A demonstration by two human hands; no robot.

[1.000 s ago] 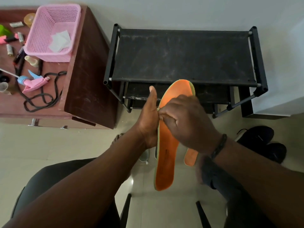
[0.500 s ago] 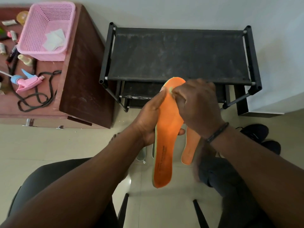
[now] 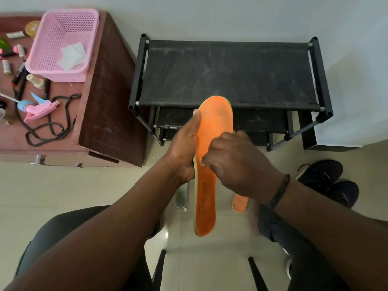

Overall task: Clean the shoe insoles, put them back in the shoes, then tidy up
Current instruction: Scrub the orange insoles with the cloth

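Observation:
My left hand (image 3: 184, 150) grips an orange insole (image 3: 216, 122) by its left edge, thumb lying along the rim, and holds it upright in front of me. My right hand (image 3: 235, 164) has its fingers curled on a small pale wipe (image 3: 202, 163) pressed against the middle of the insole's orange face. A second orange insole (image 3: 239, 203) lies on the floor below, mostly hidden by my right wrist. Two black shoes (image 3: 327, 181) sit on the floor at the right.
A black shoe rack (image 3: 226, 74) stands against the wall ahead. On the brown table (image 3: 109, 114) at left are a pink basket (image 3: 63, 43) holding white wipes, a pink and blue spray bottle (image 3: 35, 109), black laces (image 3: 52, 124) and several small items. A pale object (image 3: 180, 198) lies on the floor.
My right hand rubbed up to the insole's toe end, then came back down to its middle. The left hand kept hold of the insole, tilting it slightly.

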